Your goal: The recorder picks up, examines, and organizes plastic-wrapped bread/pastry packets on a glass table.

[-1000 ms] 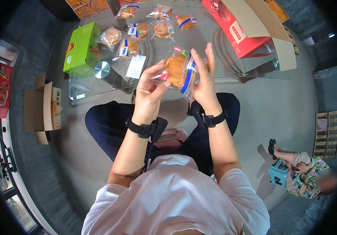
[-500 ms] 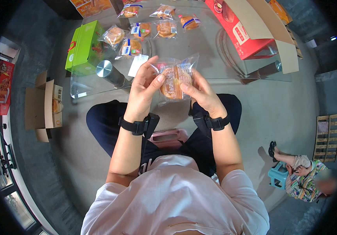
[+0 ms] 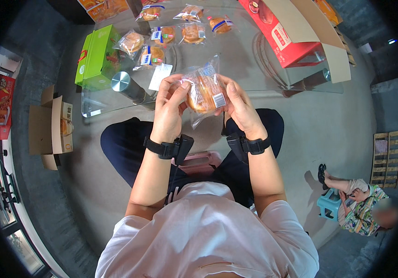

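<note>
Between my two hands is a clear-wrapped golden pastry (image 3: pixel 203 95), its printed, barcoded side facing up. My left hand (image 3: pixel 171 99) grips the wrapper's left edge, thumb on top. My right hand (image 3: pixel 240 106) holds the right edge, its thumb raised along the side. Just beyond them, a small white paper (image 3: pixel 161 75) lies on the glass table (image 3: pixel 217 55). Several similar wrapped pastries (image 3: pixel 151 56) rest loosely grouped on the table's far part.
A green box (image 3: pixel 96 55) stands at the table's left, a long open red carton (image 3: pixel 284 44) at its right. An open cardboard box (image 3: pixel 50 127) is at left on the floor. A person (image 3: pixel 361 204) sits on a blue stool (image 3: pixel 328 204) at lower right, near a wooden pallet (image 3: pixel 386 157).
The pastry has been flipped from its blue-striped face to its printed back, then tilted to show the barcode. My right thumb has moved from the packet's middle to its edge.
</note>
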The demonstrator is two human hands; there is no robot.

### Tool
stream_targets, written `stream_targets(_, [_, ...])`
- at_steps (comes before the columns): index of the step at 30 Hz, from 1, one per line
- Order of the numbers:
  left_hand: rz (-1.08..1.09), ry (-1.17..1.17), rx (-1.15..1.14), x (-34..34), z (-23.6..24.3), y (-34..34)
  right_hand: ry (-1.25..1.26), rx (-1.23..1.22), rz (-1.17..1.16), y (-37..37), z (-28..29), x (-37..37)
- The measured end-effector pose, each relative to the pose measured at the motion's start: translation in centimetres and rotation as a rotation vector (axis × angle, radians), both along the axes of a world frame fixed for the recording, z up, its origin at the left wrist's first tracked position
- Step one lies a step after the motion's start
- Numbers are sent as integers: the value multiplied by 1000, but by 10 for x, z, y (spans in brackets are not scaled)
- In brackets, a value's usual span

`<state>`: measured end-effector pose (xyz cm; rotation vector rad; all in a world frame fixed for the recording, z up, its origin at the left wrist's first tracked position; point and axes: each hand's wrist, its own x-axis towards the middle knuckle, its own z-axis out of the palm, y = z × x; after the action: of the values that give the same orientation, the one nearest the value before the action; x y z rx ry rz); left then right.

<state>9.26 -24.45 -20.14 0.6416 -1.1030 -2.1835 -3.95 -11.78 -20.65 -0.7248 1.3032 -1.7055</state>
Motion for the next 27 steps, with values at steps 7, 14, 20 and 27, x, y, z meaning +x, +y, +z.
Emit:
stream_targets(7, [106, 5, 50, -4, -3, 4, -91, -47, -105, 6, -2, -2])
stream_targets(14, [74, 36, 100, -8, -4, 14, -97, -79, -160, 3, -9, 2])
stream_targets(20, [-121, 9, -6, -5, 5, 17, -103, -142, -225, 6, -7, -5])
stream_targets(27, [-231, -40, 5, -3, 14, 8, -82, -83, -192, 13, 5, -7])
